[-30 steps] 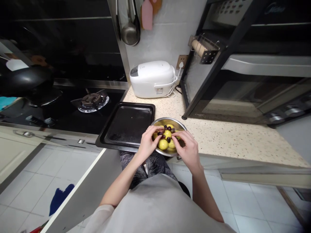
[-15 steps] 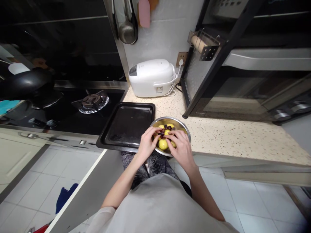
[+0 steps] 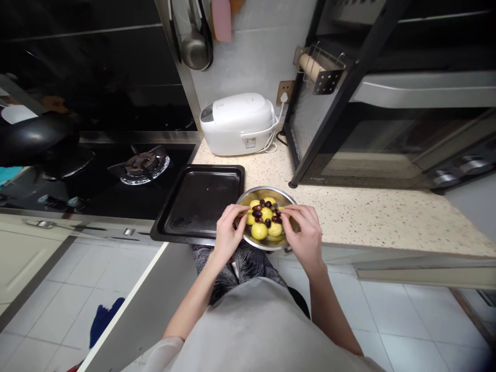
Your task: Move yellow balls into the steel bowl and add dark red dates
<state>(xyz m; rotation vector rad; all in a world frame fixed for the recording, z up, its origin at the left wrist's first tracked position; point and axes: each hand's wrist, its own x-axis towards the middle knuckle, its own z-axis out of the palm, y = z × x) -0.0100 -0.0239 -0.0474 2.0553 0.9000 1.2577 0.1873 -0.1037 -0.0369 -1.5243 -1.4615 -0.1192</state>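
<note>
A steel bowl on the counter's front edge holds several smooth yellow balls, with small glossy dark red-brown oval fruits on and between them. I cannot tell exactly what kind the balls or fruits are. My left hand is at the bowl's left side, fingertips over the rim beside a yellow ball, thumb apart from the fingers. Opposite it, my right hand reaches over the right rim, its thumb and index finger apart near the dark fruits. Nothing shows held in either hand.
Left of the bowl lies a black baking tray, partly past the counter edge. Behind stands a white rice cooker. An oven is at the right, a gas burner at the left. Below the tray a drawer stands pulled out.
My hands have moved apart, from over the middle of the bowl to its two sides. More of the yellow balls and dark fruits now shows. The fruits look more spread out.
</note>
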